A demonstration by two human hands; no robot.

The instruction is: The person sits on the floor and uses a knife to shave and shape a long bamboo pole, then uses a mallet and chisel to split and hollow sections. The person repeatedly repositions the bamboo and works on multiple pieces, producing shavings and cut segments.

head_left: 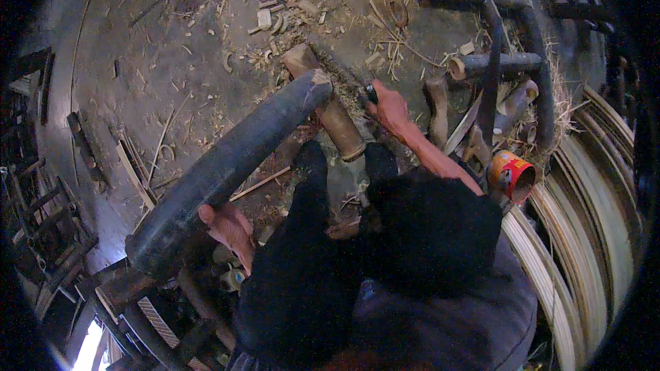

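A thick dark bamboo pole (227,158) slants from the lower left to the middle. Its far end rests across a shorter brown wooden block (340,127) lying on the floor between my feet. My left hand (232,231) is at the pole's near part, thumb along its lower side and the other fingers partly hidden, holding it. My right hand (392,110) is closed round the dark handle of a long-bladed knife (372,92). The blade seems to point up and left, beside the block, but it is dim and hard to make out against the shavings.
Wood chips (268,19) and shavings litter the floor ahead. On the right stand a dark pole frame (491,62), an orange-red tin (510,173) and bundled pale bamboo strips (577,233). A dark wooden rack (51,213) is at the left.
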